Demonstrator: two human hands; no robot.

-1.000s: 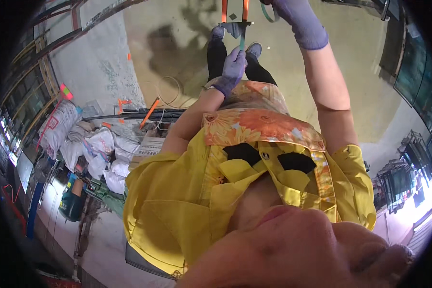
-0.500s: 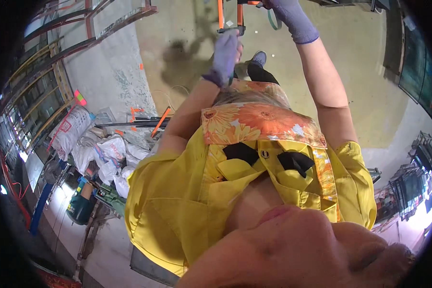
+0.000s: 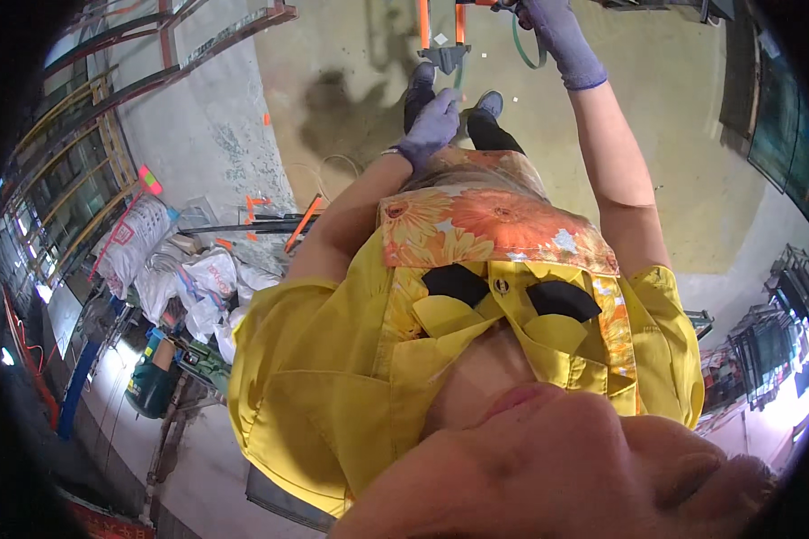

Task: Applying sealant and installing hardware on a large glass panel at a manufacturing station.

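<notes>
My left hand (image 3: 431, 128), in a purple-grey knit glove, is closed on a narrow green strap (image 3: 459, 77). The strap runs up beside a dark corner piece (image 3: 445, 59) with two orange bars (image 3: 424, 24) standing on it. Gloved likewise, my right hand (image 3: 557, 31) curls at the top edge around something dark (image 3: 505, 4), mostly cut off by the frame. A loop of green strap (image 3: 537, 56) hangs beside its fingers. Whether both strap pieces are one cannot be told.
A dark red metal rack (image 3: 216, 43) stands at the upper left. White sacks (image 3: 135, 242) and loose orange pieces (image 3: 303, 225) lie on the left. Dark panels (image 3: 786, 135) lean at the right. My shoes (image 3: 490, 103) are on the yellowish floor (image 3: 665, 99).
My left hand has come down toward my body and slightly right, away from the dark corner piece, and the green strap now shows above it. My right hand has shifted slightly right and down.
</notes>
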